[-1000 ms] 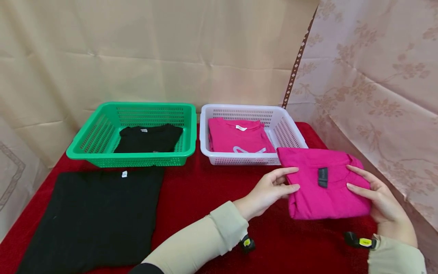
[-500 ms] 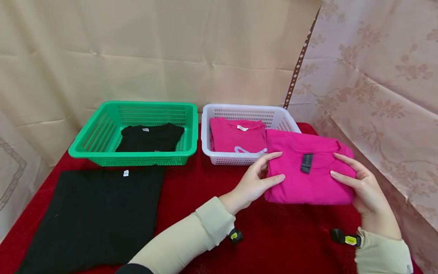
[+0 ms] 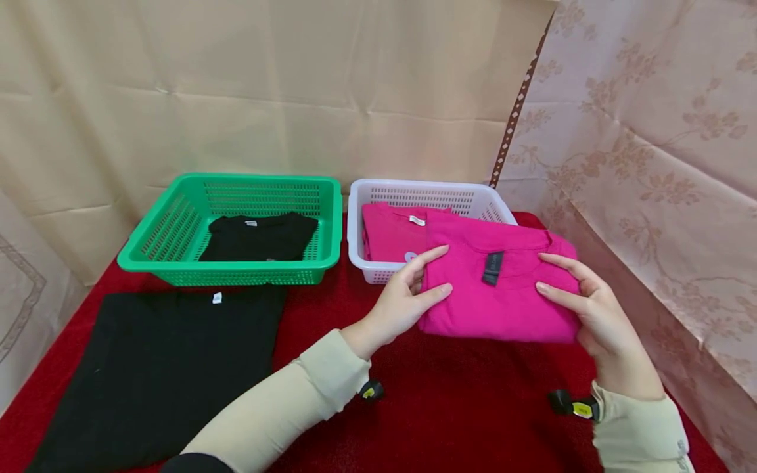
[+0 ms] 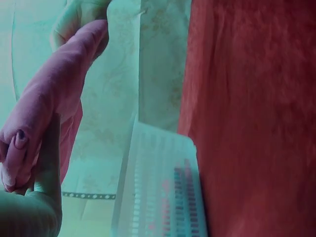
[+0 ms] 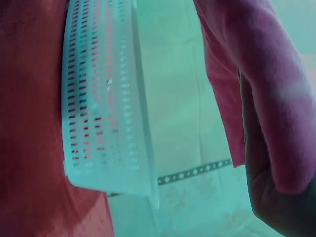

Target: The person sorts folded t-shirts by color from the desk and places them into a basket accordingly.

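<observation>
A folded bright pink T-shirt (image 3: 503, 295) with a dark neck label is held up off the table, in front of the white basket (image 3: 384, 272). My left hand (image 3: 399, 305) grips its left edge, thumb and a finger on top, the other fingers beneath. At the right edge my right hand (image 3: 591, 309) grips it the same way. The left wrist view shows the rolled edge of the pink T-shirt (image 4: 54, 84) between thumb and fingers. Inside the white basket lies another folded pink T-shirt (image 3: 387, 233), partly hidden behind the held one.
A green basket (image 3: 236, 274) stands at the back left with a folded black T-shirt (image 3: 257, 240) in it. In front of it a larger folded black T-shirt (image 3: 160, 381) lies on the red cloth (image 3: 461, 420). Curtains hang behind and to the right.
Both hands have carried the held pink T-shirt left and somewhat up in the head view, so that it now covers part of the white basket. The black T-shirts and both baskets have stayed put.
</observation>
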Tool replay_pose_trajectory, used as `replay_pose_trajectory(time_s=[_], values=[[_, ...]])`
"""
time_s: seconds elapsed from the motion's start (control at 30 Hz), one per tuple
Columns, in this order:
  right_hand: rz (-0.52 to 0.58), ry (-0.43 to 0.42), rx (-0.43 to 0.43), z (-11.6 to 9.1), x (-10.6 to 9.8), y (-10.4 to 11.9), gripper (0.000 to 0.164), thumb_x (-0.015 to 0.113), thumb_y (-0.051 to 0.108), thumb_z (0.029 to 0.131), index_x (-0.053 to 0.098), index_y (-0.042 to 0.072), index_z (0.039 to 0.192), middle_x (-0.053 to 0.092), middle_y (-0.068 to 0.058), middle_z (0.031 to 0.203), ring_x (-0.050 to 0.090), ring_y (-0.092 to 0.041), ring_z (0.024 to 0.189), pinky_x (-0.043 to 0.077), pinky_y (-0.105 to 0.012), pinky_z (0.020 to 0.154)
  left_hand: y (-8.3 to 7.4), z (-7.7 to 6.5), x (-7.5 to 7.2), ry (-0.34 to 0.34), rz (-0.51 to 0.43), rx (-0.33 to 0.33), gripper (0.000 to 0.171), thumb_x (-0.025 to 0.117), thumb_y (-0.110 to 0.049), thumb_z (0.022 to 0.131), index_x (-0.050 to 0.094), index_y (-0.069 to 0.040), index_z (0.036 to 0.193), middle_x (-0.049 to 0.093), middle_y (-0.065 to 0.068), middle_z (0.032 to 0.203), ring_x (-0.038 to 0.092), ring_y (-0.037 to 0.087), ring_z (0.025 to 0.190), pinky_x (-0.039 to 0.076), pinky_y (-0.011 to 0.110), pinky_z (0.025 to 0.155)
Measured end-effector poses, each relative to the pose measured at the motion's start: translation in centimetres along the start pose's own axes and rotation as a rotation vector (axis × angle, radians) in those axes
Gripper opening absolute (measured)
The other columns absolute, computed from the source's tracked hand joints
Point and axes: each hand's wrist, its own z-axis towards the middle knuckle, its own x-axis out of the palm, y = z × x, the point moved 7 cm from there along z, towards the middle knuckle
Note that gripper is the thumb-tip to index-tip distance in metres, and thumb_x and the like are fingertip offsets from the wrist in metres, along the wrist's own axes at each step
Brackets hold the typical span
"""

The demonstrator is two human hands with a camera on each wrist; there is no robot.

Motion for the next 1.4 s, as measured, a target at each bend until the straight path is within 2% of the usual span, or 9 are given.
replay_pose_trajectory(time_s=[0.17,0.33,0.47,0.67,0.87,1.17,1.27,1.4], values=[[-0.056,0.08,0.022,1.2,1.4,0.4,0.051,0.049,-0.006,0.098,0.052,0.02,0.142,0.07,0.004,0.111,0.074,-0.013,0.084,0.061,-0.03,0.067,-0.6,-0.3,-1.9,-0.038,0.035,-0.012,0.061,0.062,-0.007,0.096,0.041,-0.02,0.151,0.058,0.014,0.136,0.066,0.016,0.106,0.058,0.029,0.087],[-0.048,0.169,0.057,2.8,2.5,0.3,0.057,0.049,-0.007,0.098,0.047,0.021,0.147,0.068,0.002,0.117,0.073,-0.015,0.09,0.061,-0.031,0.072,-0.6,-0.4,-3.8,-0.105,0.052,-0.054,0.06,0.062,-0.009,0.096,0.042,-0.022,0.151,0.058,0.011,0.137,0.067,0.015,0.102,0.058,0.028,0.086],[-0.073,0.186,0.082,4.0,3.1,0.2,0.058,0.051,-0.006,0.097,0.046,0.022,0.148,0.067,0.001,0.117,0.073,-0.014,0.09,0.061,-0.031,0.073,-0.7,-0.3,-5.1,-0.15,0.052,-0.086,0.06,0.063,-0.009,0.096,0.043,-0.024,0.151,0.058,0.01,0.138,0.067,0.015,0.1,0.058,0.028,0.085],[-0.096,0.132,0.085,6.0,3.8,0.3,0.057,0.057,-0.006,0.095,0.049,0.021,0.144,0.067,0.001,0.112,0.073,-0.013,0.085,0.061,-0.03,0.07,-1.5,0.1,-6.6,-0.203,0.083,-0.099,0.06,0.063,-0.009,0.096,0.043,-0.024,0.151,0.055,0.009,0.141,0.065,0.019,0.108,0.058,0.028,0.087],[-0.115,0.023,0.104,7.8,4.3,0.7,0.056,0.065,-0.001,0.092,0.052,0.022,0.141,0.067,0.004,0.112,0.073,-0.011,0.085,0.061,-0.029,0.069,-2.6,0.7,-7.8,-0.231,0.092,-0.094,0.061,0.063,-0.009,0.096,0.041,-0.024,0.152,0.055,0.007,0.141,0.063,0.026,0.115,0.058,0.033,0.09],[-0.169,-0.1,0.097,10.2,4.7,1.9,0.063,0.074,0.008,0.088,0.05,0.02,0.145,0.053,0.0,0.127,0.069,-0.006,0.091,0.061,-0.026,0.069,-3.5,2.5,-9.7,-0.308,0.094,-0.12,0.061,0.063,-0.013,0.097,0.041,-0.024,0.152,0.053,0.007,0.144,0.059,0.024,0.123,0.054,0.038,0.098],[-0.144,-0.138,0.08,11.2,4.7,1.9,0.062,0.074,0.008,0.088,0.051,0.019,0.145,0.053,0.0,0.128,0.068,-0.006,0.091,0.06,-0.025,0.069,-3.7,3.2,-10.3,-0.34,0.115,-0.125,0.06,0.064,-0.014,0.097,0.042,-0.024,0.152,0.053,0.008,0.145,0.059,0.024,0.124,0.053,0.04,0.099],[-0.057,-0.177,0.075,12.1,4.4,1.3,0.061,0.073,0.004,0.087,0.053,0.017,0.143,0.057,0.001,0.122,0.07,-0.007,0.084,0.06,-0.025,0.066,-3.3,4.0,-10.9,-0.376,0.164,-0.133,0.06,0.064,-0.016,0.096,0.042,-0.023,0.151,0.052,0.007,0.147,0.055,0.022,0.128,0.052,0.038,0.102]])
